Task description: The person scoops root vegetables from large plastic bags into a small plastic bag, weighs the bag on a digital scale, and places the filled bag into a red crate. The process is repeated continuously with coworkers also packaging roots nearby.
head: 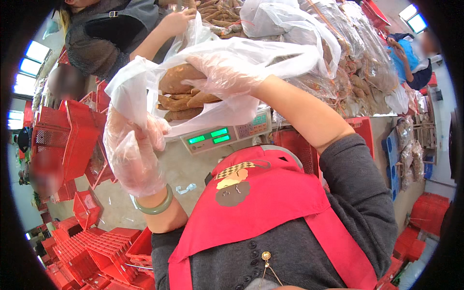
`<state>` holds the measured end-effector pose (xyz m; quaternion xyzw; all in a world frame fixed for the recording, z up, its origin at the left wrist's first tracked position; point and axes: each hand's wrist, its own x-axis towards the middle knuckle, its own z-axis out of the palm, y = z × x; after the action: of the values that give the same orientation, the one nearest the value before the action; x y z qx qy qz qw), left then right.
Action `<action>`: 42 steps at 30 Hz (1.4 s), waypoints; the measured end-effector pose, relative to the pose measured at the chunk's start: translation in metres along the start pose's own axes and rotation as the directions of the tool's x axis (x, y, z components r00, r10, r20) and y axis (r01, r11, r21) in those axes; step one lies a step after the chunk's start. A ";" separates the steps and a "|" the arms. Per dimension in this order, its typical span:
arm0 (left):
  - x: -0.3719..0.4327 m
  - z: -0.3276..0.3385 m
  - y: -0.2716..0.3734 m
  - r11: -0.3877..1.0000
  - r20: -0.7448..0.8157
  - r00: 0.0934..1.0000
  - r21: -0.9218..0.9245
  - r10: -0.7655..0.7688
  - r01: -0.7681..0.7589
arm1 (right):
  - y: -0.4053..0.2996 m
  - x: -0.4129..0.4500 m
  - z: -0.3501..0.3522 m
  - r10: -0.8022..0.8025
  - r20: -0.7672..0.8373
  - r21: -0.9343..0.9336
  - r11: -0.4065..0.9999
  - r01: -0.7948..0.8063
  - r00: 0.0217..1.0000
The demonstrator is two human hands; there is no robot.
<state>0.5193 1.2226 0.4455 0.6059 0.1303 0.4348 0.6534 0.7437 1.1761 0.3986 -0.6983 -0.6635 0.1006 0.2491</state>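
Note:
My left hand (136,145), in a clear plastic glove, grips the rim of a white plastic bag (232,112) at its left side. Brown root vegetables (188,101), long and knobbly, lie in the mouth of the bag. My right hand (224,74), gloved too, reaches into the opening from the right, its fingers on a large thick root (179,78). Under and in front of the bag is a digital scale (226,134) with green lit displays and a keypad. The scale's pan is hidden by the bag.
A co-worker's hand (177,23) is at another bag, upper left. More roots (221,14) and plastic-wrapped bundles (348,54) cover the table behind. Red plastic crates (81,141) stand at the left, with stacked ones (105,250) below. Another person (409,58) is at the far right.

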 end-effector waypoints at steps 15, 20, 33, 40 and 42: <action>-0.008 -0.024 -0.021 0.962 -0.034 0.999 0.274 0.013 -0.003 | -0.005 -0.073 -0.047 -0.005 -0.042 -0.203 0.979 -0.004 0.999; -0.004 -0.001 -0.018 0.920 -0.052 0.986 0.371 0.159 -0.129 | -0.021 -0.074 -0.040 0.102 0.070 0.634 0.763 -0.124 0.992; -0.009 -0.012 -0.012 0.972 -0.114 0.991 0.216 -0.069 0.092 | 0.025 -0.060 0.047 -0.243 0.622 -0.262 0.831 0.490 0.744; -0.022 -0.009 -0.018 0.987 -0.194 0.978 0.123 -0.079 0.104 | 0.028 -0.081 0.038 -0.365 0.513 -0.279 0.785 0.553 0.777; -0.018 -0.007 -0.018 0.953 -0.101 0.994 0.297 -0.032 0.061 | 0.025 -0.059 0.042 -0.364 0.215 -0.416 0.806 0.422 0.906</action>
<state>0.5108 1.2160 0.4214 0.6733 0.2399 0.4228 0.5570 0.7400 1.1271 0.3394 -0.5763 -0.8127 -0.0671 0.0530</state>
